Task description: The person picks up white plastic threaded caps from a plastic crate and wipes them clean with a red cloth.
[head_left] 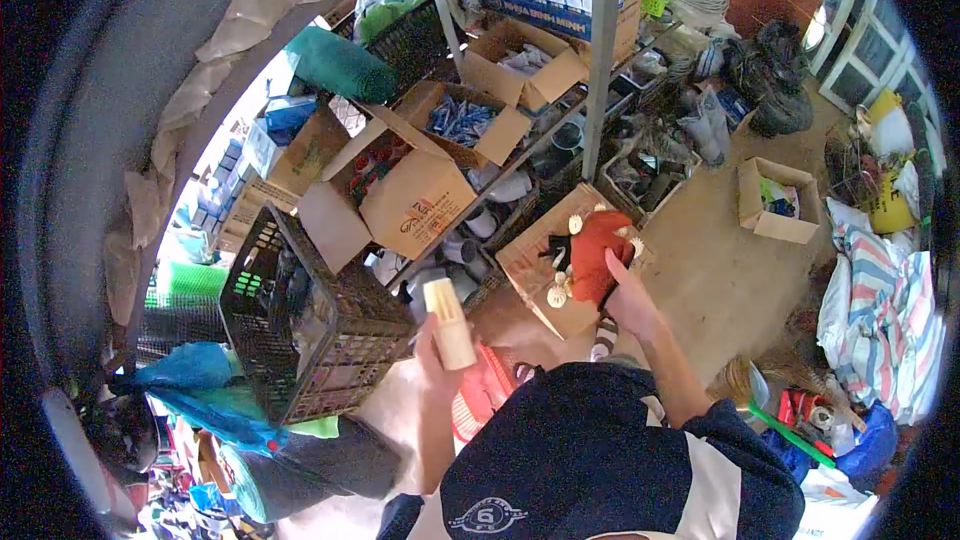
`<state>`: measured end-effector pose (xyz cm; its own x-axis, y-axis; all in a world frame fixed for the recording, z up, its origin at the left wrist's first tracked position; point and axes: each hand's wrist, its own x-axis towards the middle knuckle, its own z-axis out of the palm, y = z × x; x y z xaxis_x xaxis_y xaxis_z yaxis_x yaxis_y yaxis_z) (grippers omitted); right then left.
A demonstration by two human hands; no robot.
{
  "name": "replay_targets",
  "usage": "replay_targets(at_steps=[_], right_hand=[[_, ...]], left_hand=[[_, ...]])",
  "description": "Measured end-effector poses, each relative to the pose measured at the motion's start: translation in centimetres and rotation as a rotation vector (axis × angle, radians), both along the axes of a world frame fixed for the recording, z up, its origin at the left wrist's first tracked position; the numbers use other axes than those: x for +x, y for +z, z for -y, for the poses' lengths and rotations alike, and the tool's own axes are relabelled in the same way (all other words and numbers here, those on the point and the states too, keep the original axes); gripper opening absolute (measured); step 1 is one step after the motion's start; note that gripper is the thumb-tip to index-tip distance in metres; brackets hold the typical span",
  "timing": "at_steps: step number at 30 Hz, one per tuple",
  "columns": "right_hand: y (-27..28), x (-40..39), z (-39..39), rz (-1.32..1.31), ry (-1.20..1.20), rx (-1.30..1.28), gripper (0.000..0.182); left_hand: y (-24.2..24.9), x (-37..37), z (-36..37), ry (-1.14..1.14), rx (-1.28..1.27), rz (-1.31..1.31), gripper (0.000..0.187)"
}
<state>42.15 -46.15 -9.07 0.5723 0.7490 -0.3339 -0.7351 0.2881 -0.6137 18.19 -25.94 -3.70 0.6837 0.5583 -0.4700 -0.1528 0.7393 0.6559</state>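
My left hand (430,352) is wrapped round a pale cream cylindrical object (452,325), lighter at its top end. My right hand (628,298) grips a red-orange object (598,255) by its right side. Several round cream pieces hang around the edge of the red object, and a small black part sticks out at its left. Beneath and behind the red object is a flat brown cardboard piece (530,265). The two hands are apart, with the cardboard and the floor between them.
Open cardboard boxes (420,202) stand on a rack at the upper left, beside a black plastic crate (340,340). A metal post (602,60) rises behind the cardboard. A small open box (778,202) sits on the floor at the right, near striped sacks (880,310).
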Motion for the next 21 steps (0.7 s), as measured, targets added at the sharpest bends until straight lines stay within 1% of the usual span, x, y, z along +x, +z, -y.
replay_targets(at_steps=[1,2,3,4,5,6,7,8,11,14,15,18,19,21], right_hand=[[2.8,-1.0,-0.2,0.124,-0.019,-0.127,0.062],[6.2,-2.3,-0.2,0.282,0.156,-0.345,0.057],[9.7,-3.6,0.0,0.443,0.332,-0.561,0.052],[10.4,-4.7,-0.1,0.669,0.530,-0.629,0.050],[11.1,-5.9,-0.1,0.913,0.708,-0.672,0.049],[11.4,-7.1,-0.4,1.193,0.754,-0.537,0.048],[11.8,-8.4,-0.6,1.473,0.744,-0.394,0.048],[12.7,-9.3,-1.1,1.711,0.573,-0.228,0.047],[13.9,-7.9,-2.3,1.887,0.417,-0.198,0.045],[13.5,-7.1,-2.4,1.547,0.571,-0.169,0.047],[13.3,-6.6,-2.4,1.491,0.642,-0.221,0.049],[14.7,-4.8,-2.8,1.776,0.205,-0.344,0.041],[15.1,-4.4,-2.7,1.808,0.166,-0.405,0.042],[12.9,-2.7,-2.8,1.828,0.251,-0.194,0.040]], left_hand=[[-2.6,-0.6,1.3,-0.031,0.543,-0.132,0.050],[-5.2,-0.9,2.4,-0.061,1.085,-0.268,0.045],[-2.2,0.8,3.1,-0.044,0.127,-0.019,0.043],[-2.6,1.9,4.1,0.003,0.098,-0.025,0.043],[-1.0,3.0,5.2,0.009,0.054,0.011,0.045],[0.6,4.2,6.3,0.015,0.009,0.045,0.049],[1.2,5.1,6.9,0.005,-0.017,0.073,0.049],[1.2,5.6,7.4,-0.012,-0.030,0.094,0.049],[-0.3,5.6,8.2,-0.056,-0.078,0.148,0.049],[-2.3,4.2,9.0,-0.102,-0.127,0.172,0.049],[-2.8,3.7,9.2,-0.119,-0.139,0.174,0.049],[-3.9,2.2,9.9,-0.166,-0.196,0.189,0.049],[-4.1,1.8,10.0,-0.181,-0.210,0.194,0.049],[-4.3,1.2,10.0,-0.198,-0.230,0.202,0.049]])
